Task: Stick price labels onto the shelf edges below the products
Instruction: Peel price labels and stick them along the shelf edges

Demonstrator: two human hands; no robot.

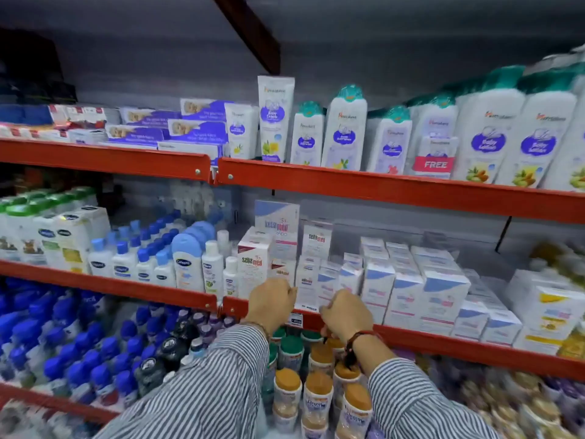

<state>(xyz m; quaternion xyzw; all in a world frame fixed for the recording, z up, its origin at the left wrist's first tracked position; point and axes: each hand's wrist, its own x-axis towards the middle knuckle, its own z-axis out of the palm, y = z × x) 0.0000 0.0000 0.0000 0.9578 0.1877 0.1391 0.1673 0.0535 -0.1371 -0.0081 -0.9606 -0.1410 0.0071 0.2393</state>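
Both my hands are raised to the red edge of the middle shelf [443, 345], below white Sebamed boxes [253, 264]. My left hand [273, 304] is curled, its fingertips touching a white box at the shelf front [305, 296]. My right hand [346, 315] is curled just to its right, fingers bent against the shelf edge. A small white price label [296, 319] sits on the red edge between and below the hands, partly hidden. I cannot tell whether either hand pinches anything. Striped sleeves cover both forearms.
Blue-capped lotion bottles [142, 264] fill the middle shelf's left side. The upper red shelf [380, 188] carries white baby-care bottles with teal caps. Below my arms stand orange-lidded jars [318, 394] and, on the left, dark blue bottles [79, 353].
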